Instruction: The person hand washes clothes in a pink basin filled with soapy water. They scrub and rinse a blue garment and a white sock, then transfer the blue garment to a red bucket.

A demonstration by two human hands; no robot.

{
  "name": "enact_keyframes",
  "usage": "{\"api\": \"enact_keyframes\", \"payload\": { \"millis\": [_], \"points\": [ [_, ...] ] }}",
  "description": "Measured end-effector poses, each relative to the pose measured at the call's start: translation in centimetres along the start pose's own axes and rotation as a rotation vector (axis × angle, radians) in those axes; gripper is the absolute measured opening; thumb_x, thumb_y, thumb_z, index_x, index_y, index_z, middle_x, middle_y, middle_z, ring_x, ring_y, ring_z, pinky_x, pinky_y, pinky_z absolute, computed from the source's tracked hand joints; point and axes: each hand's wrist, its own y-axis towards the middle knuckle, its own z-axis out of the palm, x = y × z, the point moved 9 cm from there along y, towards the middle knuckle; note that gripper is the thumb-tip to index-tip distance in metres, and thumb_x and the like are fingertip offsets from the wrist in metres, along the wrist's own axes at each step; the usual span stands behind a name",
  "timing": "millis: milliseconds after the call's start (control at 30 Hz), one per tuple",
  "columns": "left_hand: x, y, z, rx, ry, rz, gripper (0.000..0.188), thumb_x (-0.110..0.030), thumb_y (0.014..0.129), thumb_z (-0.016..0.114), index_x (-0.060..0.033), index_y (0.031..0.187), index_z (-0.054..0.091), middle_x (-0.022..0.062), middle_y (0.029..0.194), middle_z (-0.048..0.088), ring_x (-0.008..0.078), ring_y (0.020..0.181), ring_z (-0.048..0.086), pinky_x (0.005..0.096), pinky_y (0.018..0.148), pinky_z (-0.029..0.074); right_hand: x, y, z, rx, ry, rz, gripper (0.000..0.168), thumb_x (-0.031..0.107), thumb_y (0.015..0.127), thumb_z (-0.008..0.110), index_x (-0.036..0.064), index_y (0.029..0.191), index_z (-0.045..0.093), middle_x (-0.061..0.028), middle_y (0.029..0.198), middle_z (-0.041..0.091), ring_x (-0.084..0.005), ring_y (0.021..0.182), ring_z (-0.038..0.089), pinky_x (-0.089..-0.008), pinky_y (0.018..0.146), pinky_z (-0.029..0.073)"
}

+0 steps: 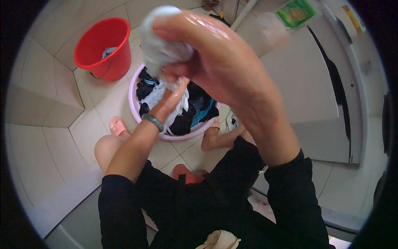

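My right hand (224, 59), wet and raised close to the camera, grips a bunched white cloth (164, 37). Lower down, a hanging end of that cloth is held in my left hand (171, 99), which wears a grey-green bangle (153, 121) at the wrist. Both hands are above a pale purple basin (133, 102) on the floor. Inside it lie dark garments (182, 124), a teal piece of fabric (203, 112) and a whitish, sudsy patch (155, 96). The raised hand and cloth hide part of the basin's far side.
A red bucket (122, 59) with some cloth inside stands at the upper left. At the right is a large white panel (301, 81), with a green packet (295, 13) above it. A pink slipper (118, 126) is left of the basin.
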Motion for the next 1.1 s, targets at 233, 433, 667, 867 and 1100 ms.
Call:
{"api": "enact_keyframes", "payload": {
  "millis": [233, 433, 667, 867, 1100],
  "points": [
    [4.0, 4.5, -7.2, -0.085, -0.193, -0.039, 0.035, -0.032, 0.085, 0.057, -0.0065, 0.108, 0.055, 0.0061, 0.11, 0.054, 0.0141, 0.102, 0.048, 0.0289, 0.088, 0.038, -1.9, 3.5, -1.5, 0.004, -0.246, -0.014, 0.031, 0.035, 0.083, 0.055, 0.005, 0.084, 0.056, -0.0021, 0.075, 0.049, -0.0091, 0.059, 0.042, -0.0213, 0.054, 0.037],
    [13.7, 1.2, -13.6, -0.29, 0.199, -0.321, 0.051, -0.024, 0.079, 0.058, -0.0008, 0.123, 0.045, 0.0106, 0.114, 0.052, 0.0241, 0.104, 0.047, 0.0344, 0.091, 0.036, -18.7, 4.4, -12.2, -0.006, -0.996, 0.054, 0.039, 0.032, 0.077, 0.057, 0.002, 0.103, 0.056, -0.0219, 0.101, 0.058, -0.0399, 0.089, 0.055, -0.0431, 0.08, 0.044],
    [14.2, 1.0, -16.5, -0.589, 1.086, -0.276, 0.051, -0.018, 0.08, 0.053, -0.0045, 0.128, 0.039, 0.0226, 0.131, 0.035, 0.0379, 0.123, 0.031, 0.0432, 0.103, 0.023, -36.5, 3.9, -15.6, 0.005, -1.434, 0.198, 0.054, 0.025, 0.071, 0.066, 0.011, 0.119, 0.046, -0.0189, 0.117, 0.047, -0.0363, 0.107, 0.047, -0.0431, 0.087, 0.043],
    [21.5, 3.5, -13.2, -0.207, 1.494, -0.277, 0.05, -0.027, 0.083, 0.046, -0.0108, 0.13, 0.04, 0.0164, 0.14, 0.025, 0.0363, 0.132, 0.016, 0.0481, 0.106, 0.011, -46.2, 4.8, -13.0, 0.088, -1.781, -0.135, 0.034, 0.022, 0.081, 0.047, 0.007, 0.11, 0.054, -0.0157, 0.114, 0.052, -0.0292, 0.111, 0.044, -0.0514, 0.1, 0.024],
    [27.2, 7.0, -15.0, 0.222, 1.562, -0.563, 0.043, -0.025, 0.085, 0.04, -0.006, 0.122, 0.049, 0.0163, 0.134, 0.036, 0.0348, 0.13, 0.021, 0.0483, 0.106, 0.011, -52.7, 8.8, -15.9, 0.452, -1.691, 0.298, 0.022, 0.027, 0.076, 0.053, 0.012, 0.083, 0.066, -0.0115, 0.087, 0.064, -0.0299, 0.081, 0.059, -0.0471, 0.082, 0.039]
  ]
}}
